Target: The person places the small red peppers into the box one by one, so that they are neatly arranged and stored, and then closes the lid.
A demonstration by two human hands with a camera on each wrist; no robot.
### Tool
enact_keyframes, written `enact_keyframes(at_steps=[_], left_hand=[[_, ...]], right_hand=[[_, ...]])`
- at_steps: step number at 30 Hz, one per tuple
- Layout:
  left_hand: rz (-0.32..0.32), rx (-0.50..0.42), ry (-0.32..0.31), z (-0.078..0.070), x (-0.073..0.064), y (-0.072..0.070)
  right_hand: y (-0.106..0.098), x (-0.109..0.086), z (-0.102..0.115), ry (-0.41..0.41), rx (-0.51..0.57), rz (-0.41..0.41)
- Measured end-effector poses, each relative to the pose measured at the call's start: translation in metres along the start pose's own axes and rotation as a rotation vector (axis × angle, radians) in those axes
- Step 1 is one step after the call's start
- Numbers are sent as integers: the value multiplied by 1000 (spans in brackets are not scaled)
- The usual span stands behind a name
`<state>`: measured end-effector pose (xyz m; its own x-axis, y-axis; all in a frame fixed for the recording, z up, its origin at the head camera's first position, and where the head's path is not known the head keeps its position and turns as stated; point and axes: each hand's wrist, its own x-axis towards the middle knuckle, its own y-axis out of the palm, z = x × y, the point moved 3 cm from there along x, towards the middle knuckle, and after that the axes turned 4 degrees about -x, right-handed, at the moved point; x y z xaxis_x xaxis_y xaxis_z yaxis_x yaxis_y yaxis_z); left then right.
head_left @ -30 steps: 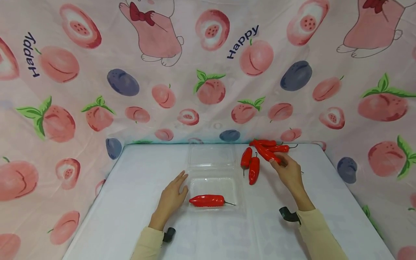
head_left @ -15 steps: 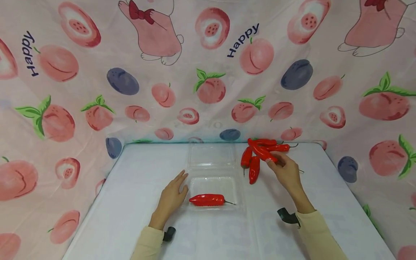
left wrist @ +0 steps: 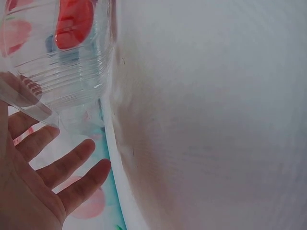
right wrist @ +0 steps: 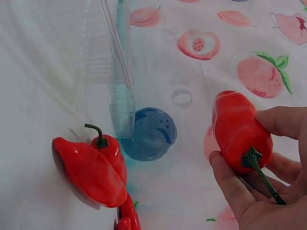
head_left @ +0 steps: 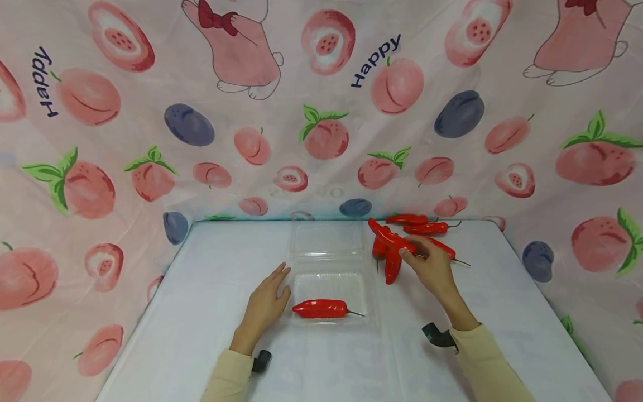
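Observation:
A red chili pepper (head_left: 384,233) is held between the thumb and fingers of my right hand (head_left: 433,267), raised over the other peppers. In the right wrist view its green stem (right wrist: 263,178) points back toward the palm. One red chili pepper (head_left: 320,309) lies crosswise near the front of a clear plastic box (head_left: 326,283), whose lid (head_left: 327,240) is folded back. At the box's left side my left hand (head_left: 265,302) rests with relaxed fingers, spread beside the clear wall in the left wrist view.
Two red peppers (head_left: 393,267) lie right of the box, partly behind the held one. Several more, among them one pepper (head_left: 427,228) at the back edge, lie farther right on the white table (head_left: 191,312). A fruit-print cloth (head_left: 281,145) hangs behind the table.
My right hand has moved left with its pepper, from the back right peppers to over the two nearest the box. Another pepper behind the hand now shows. My left hand has stayed put.

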<state>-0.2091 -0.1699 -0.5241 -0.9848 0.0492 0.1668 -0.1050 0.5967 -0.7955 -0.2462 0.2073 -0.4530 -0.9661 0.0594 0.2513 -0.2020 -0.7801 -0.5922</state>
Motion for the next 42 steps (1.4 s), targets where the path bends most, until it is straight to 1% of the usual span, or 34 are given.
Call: enact_keyframes(at_steps=[5,10,16,21,29,32,38,42], left_hand=[[4,6,-10,-1,0,0],[-4,10,0,-2,-1,0],[-2,4,-13,-2,1,0],[2,11,-12,-2,2,1],[-5,15,-5,-3,2,0],[-9,13,-3,-3,2,0],[-18,14,10,-4,2,0],[-11,20,9,-4,1,0]], right_hand=[[9,0,2,16,-4,50],[18,-1,1,33,19,101],[26,-4,4,48,45,123],[34,-6,7,62,61,144],[44,-12,12,55,97,204],[48,-13,13,50,108,212],[56,-16,14,7,107,225],[63,-19,16,-5,116,245]])
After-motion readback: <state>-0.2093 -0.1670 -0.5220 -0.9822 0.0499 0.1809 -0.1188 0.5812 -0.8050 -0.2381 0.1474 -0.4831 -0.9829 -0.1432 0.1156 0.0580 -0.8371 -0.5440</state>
